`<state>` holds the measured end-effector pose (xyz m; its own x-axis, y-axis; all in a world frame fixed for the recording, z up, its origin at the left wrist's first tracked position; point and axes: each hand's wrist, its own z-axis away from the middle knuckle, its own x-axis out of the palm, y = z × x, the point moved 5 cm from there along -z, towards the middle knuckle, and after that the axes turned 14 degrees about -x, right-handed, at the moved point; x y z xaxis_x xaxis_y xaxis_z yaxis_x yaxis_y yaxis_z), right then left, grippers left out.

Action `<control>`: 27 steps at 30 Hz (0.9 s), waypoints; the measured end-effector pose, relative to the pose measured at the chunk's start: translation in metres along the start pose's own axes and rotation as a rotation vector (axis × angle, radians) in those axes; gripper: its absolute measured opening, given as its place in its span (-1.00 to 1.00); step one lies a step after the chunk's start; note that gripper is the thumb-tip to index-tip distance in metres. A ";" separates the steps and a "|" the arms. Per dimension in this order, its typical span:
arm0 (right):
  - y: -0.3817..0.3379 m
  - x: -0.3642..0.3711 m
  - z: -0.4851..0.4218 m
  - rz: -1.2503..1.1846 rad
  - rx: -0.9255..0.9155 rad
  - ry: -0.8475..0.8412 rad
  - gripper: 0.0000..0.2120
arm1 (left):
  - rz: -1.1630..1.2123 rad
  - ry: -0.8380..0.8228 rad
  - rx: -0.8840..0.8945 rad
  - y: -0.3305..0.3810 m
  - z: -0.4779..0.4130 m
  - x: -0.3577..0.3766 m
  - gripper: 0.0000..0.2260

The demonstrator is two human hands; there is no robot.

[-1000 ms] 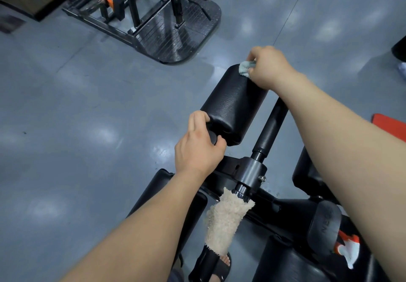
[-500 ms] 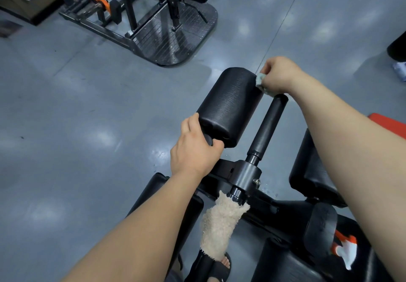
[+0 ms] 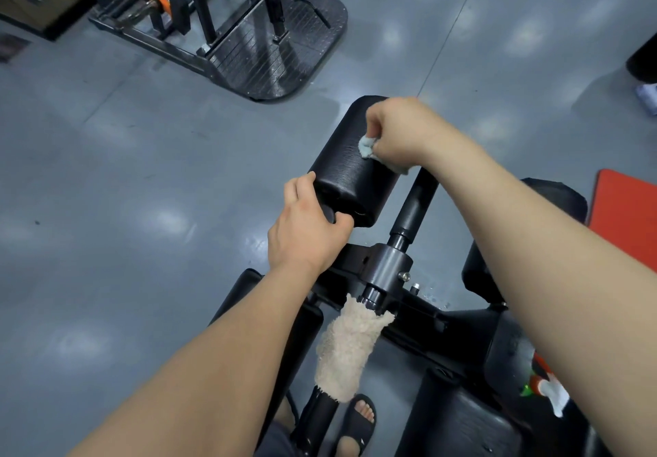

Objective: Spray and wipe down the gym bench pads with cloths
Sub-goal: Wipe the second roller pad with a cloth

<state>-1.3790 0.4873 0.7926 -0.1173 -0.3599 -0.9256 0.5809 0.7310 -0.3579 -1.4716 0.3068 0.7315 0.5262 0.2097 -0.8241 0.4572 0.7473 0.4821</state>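
Note:
A black cylindrical roller pad (image 3: 350,168) sticks out from the bench frame at the centre. My right hand (image 3: 401,129) grips a small pale blue cloth (image 3: 368,147) and presses it on the pad's upper side. My left hand (image 3: 307,229) curls round the pad's near end and holds it. A beige fluffy cloth (image 3: 350,350) hangs over the black frame bar below. A spray bottle with an orange and white head (image 3: 545,387) lies on the black pad at the lower right, partly hidden by my right forearm.
A black adjustment post (image 3: 414,207) runs right of the roller. Black bench pads lie at lower left (image 3: 249,286) and lower right (image 3: 458,424). Another machine with a steel footplate (image 3: 270,54) stands at the back. A red mat (image 3: 625,214) lies at right. My sandalled foot (image 3: 357,424) is below.
My right hand has slid the blue cloth from the pad's far end, round its right side, back toward me onto the upper face. My left hand keeps its hold.

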 end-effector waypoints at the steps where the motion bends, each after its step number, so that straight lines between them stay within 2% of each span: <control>1: -0.010 0.002 0.007 0.013 -0.028 -0.017 -0.97 | -0.002 -0.003 -0.002 0.000 0.000 0.000 -0.37; 7: -0.046 0.024 0.038 -0.010 -0.115 -0.152 -0.87 | -0.023 -0.019 0.001 0.001 0.000 0.002 -0.39; 10: -0.030 0.022 0.026 -0.050 -0.095 -0.069 -0.88 | -0.035 0.003 0.032 0.001 0.001 0.001 -0.45; 12: -0.013 0.013 0.012 -0.047 -0.057 0.069 -0.95 | -0.039 0.018 0.061 0.001 0.002 0.000 -0.49; 14: 0.003 0.004 -0.002 -0.053 0.011 0.182 -0.86 | -0.038 0.029 0.096 0.001 0.004 0.000 -0.54; 18: 0.038 -0.006 -0.031 -0.041 0.130 0.224 -0.76 | -0.038 0.053 0.166 0.002 0.005 -0.001 -0.57; 21: 0.056 -0.007 -0.039 -0.121 0.195 0.196 -0.80 | -0.013 0.057 0.147 0.001 0.004 -0.001 -0.54; 27: 0.080 -0.010 -0.015 -0.152 0.287 0.069 -0.95 | 0.028 0.018 0.038 -0.001 -0.002 0.002 -0.33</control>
<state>-1.3432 0.5577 0.7711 -0.2684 -0.4054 -0.8739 0.7549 0.4750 -0.4522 -1.4722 0.3072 0.7285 0.5267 0.2419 -0.8149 0.4694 0.7164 0.5161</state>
